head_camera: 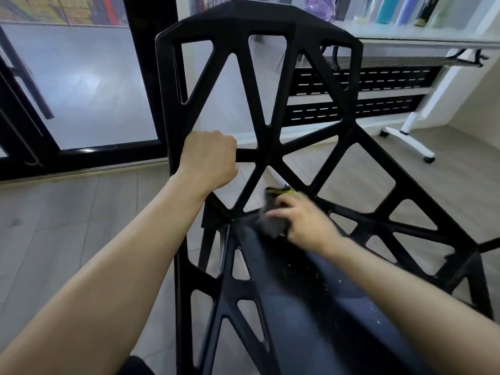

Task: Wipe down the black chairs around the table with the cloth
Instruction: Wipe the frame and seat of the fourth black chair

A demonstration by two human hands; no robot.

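A black chair [259,85] with an open lattice of triangular struts fills the middle of the view, its back upright and its seat reaching toward the lower right. My left hand [208,161] grips a horizontal strut low on the chair's back, fingers curled round it. My right hand [300,220] holds a grey cloth with a yellow-green edge [272,215] and presses it on the seat where it meets the back. The right hand and cloth are motion-blurred. Pale specks lie on the dark seat surface below the right forearm.
A white table [422,40] with a wheeled leg [405,136] stands at the upper right, bottles and books on it. Black slotted panels [378,79] hang beneath it. A glass door in a black frame [81,85] is on the left. The floor is grey wood planking.
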